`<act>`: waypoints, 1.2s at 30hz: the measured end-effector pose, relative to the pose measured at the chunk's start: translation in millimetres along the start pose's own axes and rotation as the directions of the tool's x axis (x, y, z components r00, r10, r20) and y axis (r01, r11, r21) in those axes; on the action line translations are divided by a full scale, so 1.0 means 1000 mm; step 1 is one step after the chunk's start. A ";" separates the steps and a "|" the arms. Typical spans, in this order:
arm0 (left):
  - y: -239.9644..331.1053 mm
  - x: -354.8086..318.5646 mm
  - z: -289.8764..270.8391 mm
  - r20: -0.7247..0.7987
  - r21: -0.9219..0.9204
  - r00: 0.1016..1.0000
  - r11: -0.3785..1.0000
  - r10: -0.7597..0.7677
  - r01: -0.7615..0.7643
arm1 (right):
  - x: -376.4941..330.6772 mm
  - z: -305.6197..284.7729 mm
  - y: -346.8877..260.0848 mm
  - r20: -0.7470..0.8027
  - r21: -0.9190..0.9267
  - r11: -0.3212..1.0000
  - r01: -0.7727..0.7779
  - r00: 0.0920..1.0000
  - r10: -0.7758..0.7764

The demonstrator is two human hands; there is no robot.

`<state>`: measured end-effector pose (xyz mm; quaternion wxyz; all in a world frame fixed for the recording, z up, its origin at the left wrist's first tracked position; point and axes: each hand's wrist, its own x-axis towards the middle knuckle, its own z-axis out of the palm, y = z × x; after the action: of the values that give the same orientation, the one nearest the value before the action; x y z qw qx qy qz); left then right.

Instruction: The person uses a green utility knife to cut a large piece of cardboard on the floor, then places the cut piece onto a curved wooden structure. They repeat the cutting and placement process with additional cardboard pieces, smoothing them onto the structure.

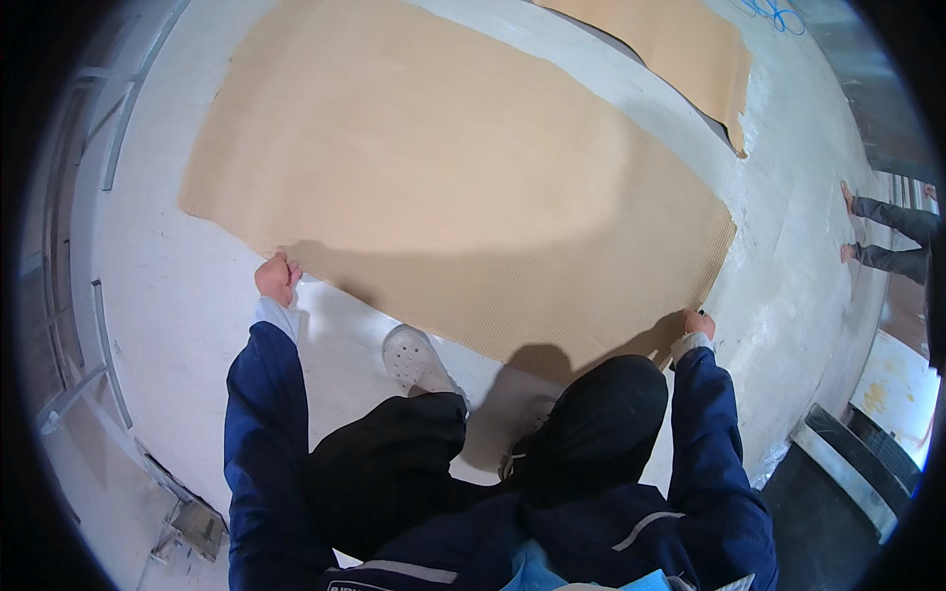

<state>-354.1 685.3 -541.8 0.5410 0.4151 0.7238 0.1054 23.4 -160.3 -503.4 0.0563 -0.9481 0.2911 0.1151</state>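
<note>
A large sheet of tan corrugated cardboard point(424, 158) lies spread across the pale surface in front of me. My left hand point(278, 279) is closed on its near edge toward the left, thumb and fingers pinching the rim. At the near right corner my right hand point(699, 325) grips the same sheet, its fingers partly hidden from view. Both arms, in dark blue sleeves, reach forward. Fine ribs run over the board, and shadows fall along its near side.
A second cardboard piece point(690, 59) with a dark underside lies at the far right, near a blue hose or cord point(774, 14). Another person's legs point(892, 236) show at the right. Metal framing point(118, 128) runs along the left. My white clog point(414, 357) stands close to the sheet.
</note>
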 end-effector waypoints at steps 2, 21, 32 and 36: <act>0.006 0.000 0.000 0.025 -0.005 0.998 0.998 -0.055 0.055 | -0.002 -0.008 0.003 0.101 0.013 0.999 -0.032 0.994 0.031; 0.117 -0.086 0.048 0.291 0.858 0.836 0.260 0.465 -0.443 | -0.195 -0.097 0.031 0.882 0.348 0.593 -0.726 0.468 0.056; 0.155 -0.059 0.030 0.297 0.872 0.889 0.278 0.349 -0.402 | -0.210 -0.140 -0.019 0.745 0.511 0.673 -0.535 0.666 -0.036; 0.151 -0.040 0.020 0.206 0.901 0.936 0.317 0.286 -0.295 | -0.216 -0.151 -0.059 0.694 0.566 0.685 -0.458 0.713 -0.098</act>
<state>-260.4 746.1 -431.5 0.1921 0.7679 0.5693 -0.2222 -89.1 -21.8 -301.1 0.5033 -0.7046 0.3703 0.3364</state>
